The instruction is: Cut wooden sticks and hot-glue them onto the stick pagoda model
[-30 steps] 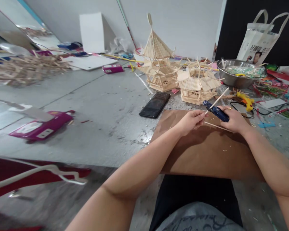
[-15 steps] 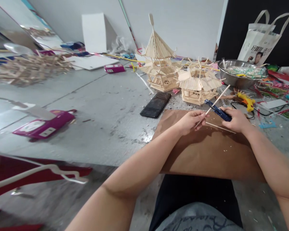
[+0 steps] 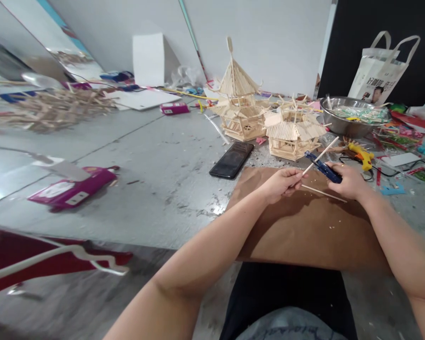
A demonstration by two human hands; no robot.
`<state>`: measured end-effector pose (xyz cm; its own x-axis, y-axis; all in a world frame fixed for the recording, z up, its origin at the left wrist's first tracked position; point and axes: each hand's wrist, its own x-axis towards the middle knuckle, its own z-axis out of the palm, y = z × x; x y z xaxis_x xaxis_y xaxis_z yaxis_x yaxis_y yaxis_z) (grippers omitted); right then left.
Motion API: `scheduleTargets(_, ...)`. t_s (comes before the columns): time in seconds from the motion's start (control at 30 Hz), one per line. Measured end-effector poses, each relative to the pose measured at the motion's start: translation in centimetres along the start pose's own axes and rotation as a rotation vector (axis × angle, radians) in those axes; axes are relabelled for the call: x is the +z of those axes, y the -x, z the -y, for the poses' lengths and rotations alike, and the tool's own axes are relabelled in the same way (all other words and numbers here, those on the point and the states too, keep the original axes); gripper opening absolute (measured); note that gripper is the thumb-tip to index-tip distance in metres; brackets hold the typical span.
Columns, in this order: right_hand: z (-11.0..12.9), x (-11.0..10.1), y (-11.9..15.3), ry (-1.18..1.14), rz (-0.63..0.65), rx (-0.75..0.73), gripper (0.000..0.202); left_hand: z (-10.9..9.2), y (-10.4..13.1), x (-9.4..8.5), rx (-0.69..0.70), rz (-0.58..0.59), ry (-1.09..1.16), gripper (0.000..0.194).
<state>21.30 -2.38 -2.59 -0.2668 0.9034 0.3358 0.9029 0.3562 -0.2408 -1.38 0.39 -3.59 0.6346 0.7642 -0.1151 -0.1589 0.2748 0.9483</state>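
Note:
My left hand pinches a thin wooden stick that slants up to the right. My right hand is closed round a dark blue tool, whose front end is at the stick, a little above my left fingers. Whether its jaws touch the stick is too small to tell. Under the hands, a second stick lies on a brown sheet. Beyond it stand a low model of sticks and a taller one with a pointed roof.
A black phone lies left of the brown sheet. At the right are a yellow glue gun, a metal bowl and loose scraps. Purple power strips and a pile of sticks occupy the left side.
The view has shifted, so the table and models appear slightly lower. Both hands keep their holds on the stick and the blue tool, with little movement between them.

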Motion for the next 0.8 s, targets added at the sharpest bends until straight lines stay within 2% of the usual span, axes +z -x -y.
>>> scheduleTargets(0.17,-0.07,0.24,0.13,-0.006,-0.012,-0.033,0.047,0.0,0.06,0.11,0.005,-0.009,-0.011,0.026)
scheduleTargets(0.53,0.43,0.04,0.12,0.004,0.019,0.056,0.046,0.24,-0.04,0.14,0.038,-0.052,-0.07,0.026)
scheduleTargets(0.8,0.35,0.19,0.05,0.03,-0.013,0.073,0.047,0.34,-0.15,0.36,0.109,-0.121,-0.171,0.023)
